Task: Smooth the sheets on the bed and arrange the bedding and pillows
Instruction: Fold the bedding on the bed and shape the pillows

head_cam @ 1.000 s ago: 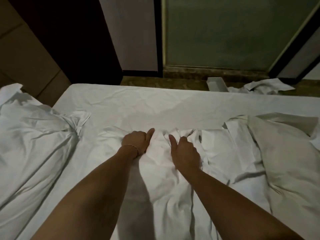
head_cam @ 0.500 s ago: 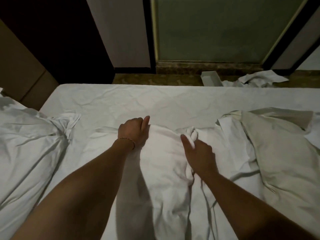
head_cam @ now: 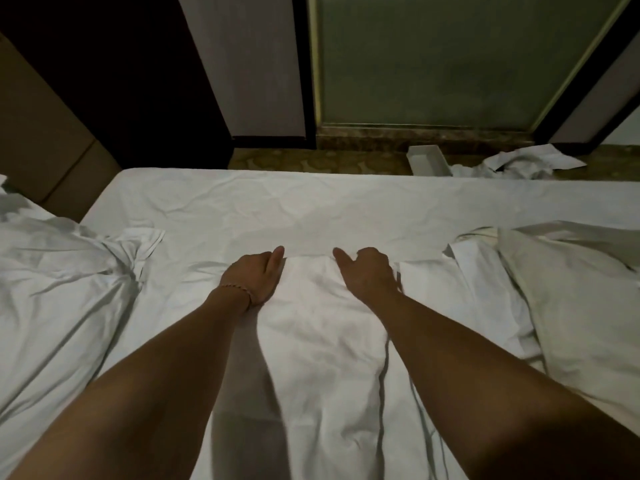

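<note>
A white duvet cover (head_cam: pixel 311 327) lies bunched across the near half of the bed. My left hand (head_cam: pixel 254 277) and my right hand (head_cam: pixel 369 273) both grip its far edge, thumbs pointing forward, about a hand's width apart. Beyond them the white fitted sheet (head_cam: pixel 311 209) stretches flat with fine creases to the bed's far edge. A crumpled white pillow (head_cam: pixel 59 278) sits at the left. A second, greyer pillow (head_cam: pixel 581 299) lies at the right, partly over folded white cloth.
Past the bed's far edge runs a strip of patterned floor (head_cam: pixel 311 161) with a small white box (head_cam: pixel 427 161) and crumpled white linen (head_cam: pixel 519 162). A frosted glass door (head_cam: pixel 433 60) and dark wall panels stand behind. A brown headboard (head_cam: pixel 38 133) is at the left.
Both hands have pushed the duvet cover's edge forward and spread it flatter. My right hand let go of a bunched fold and now grips the edge again.
</note>
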A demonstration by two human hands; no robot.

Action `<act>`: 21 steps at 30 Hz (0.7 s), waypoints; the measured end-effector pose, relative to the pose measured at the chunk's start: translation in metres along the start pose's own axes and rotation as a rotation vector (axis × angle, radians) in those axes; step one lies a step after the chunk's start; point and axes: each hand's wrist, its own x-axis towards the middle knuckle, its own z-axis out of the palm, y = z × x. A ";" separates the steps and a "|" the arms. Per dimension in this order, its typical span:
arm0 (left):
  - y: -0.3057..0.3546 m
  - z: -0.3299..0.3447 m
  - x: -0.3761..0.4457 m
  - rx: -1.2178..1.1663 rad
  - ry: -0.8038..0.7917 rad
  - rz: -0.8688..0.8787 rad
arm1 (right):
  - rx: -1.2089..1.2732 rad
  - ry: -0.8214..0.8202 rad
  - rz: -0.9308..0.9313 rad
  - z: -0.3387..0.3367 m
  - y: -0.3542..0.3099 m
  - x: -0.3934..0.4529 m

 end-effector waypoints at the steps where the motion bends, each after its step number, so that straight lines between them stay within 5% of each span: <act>1: -0.004 0.000 -0.001 -0.012 0.001 0.003 | 0.037 0.048 -0.006 0.002 0.003 0.002; 7: -0.012 -0.006 -0.006 0.035 -0.019 -0.006 | 0.408 0.336 -0.055 -0.006 0.008 0.007; 15: 0.010 -0.068 0.012 0.214 0.371 -0.006 | 0.335 0.597 -0.233 -0.028 -0.011 0.005; 21: 0.016 -0.021 -0.003 0.261 0.217 -0.051 | 0.032 0.333 -0.036 -0.014 0.023 0.004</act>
